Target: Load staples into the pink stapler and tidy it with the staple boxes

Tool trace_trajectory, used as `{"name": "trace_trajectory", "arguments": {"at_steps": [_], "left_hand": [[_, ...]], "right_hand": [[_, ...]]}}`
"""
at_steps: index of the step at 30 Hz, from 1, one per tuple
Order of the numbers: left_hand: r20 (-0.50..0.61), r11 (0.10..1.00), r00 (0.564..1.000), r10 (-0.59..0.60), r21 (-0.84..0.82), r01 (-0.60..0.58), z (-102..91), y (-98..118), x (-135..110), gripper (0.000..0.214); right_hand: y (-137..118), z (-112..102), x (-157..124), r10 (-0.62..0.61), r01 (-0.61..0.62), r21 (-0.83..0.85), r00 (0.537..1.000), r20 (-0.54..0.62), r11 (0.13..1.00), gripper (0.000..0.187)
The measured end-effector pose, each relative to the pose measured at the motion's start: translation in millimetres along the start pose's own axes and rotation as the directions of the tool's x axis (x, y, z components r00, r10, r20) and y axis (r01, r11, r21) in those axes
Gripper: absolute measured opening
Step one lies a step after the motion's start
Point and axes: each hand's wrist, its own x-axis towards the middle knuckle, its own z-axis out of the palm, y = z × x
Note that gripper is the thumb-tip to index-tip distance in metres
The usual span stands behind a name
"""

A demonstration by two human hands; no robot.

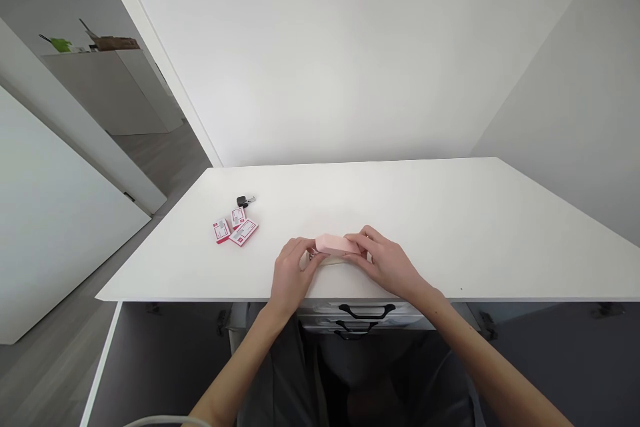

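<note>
Jointly, left-hand fingers (302,245) and right-hand fingers (359,238) pinch a pink block (334,245) near red-and-white boxes (244,233) with illegibly small labels (221,229).

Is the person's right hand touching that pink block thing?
Touching. The head view shows the right hand with its fingertips on the right end of the pink block, no gap showing.

Red-and-white boxes (244,232), labelled, lettering unreadable (too small)

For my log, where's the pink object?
In the head view, the pink object is held between the left hand and right hand, right of the red-edged boxes.
</note>
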Motion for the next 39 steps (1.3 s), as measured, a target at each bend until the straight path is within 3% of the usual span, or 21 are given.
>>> {"name": "trace_trajectory", "arguments": {"at_steps": [5,8,10,29,39], "left_hand": [[-0.015,0.969,0.985,0.173,0.184,-0.167,-20.0,-4.5,-7.6,0.071],[0.129,0.891,0.941,0.312,0.304,-0.337,-29.0,-2.6,-8.0,0.071],[0.206,0.856,0.917,0.342,0.333,-0.394,-32.5,-2.3,-7.5,0.068],[0.151,0.932,0.961,0.231,0.251,-0.263,-28.4,-17.6,-19.9,0.062],[0.161,0.937,0.961,0.227,0.234,-0.260,-29.4,-19.0,-19.5,0.066]], "right_hand": [[-6.2,4.7,5.1,0.015,-0.014,-0.105,1.000,0.011,0.994,0.026],[-8.9,7.3,6.6,0.035,-0.034,-0.109,0.999,0.007,0.993,0.027],[-10.1,9.2,7.0,0.044,-0.044,-0.113,0.999,0.001,0.993,0.028],[-7.9,44.5,-0.9,-0.011,0.000,-0.103,0.994,-0.110,0.995,0.043],[-6.3,47.6,-1.9,-0.020,0.009,-0.084,0.992,-0.121,0.996,0.044]]}}
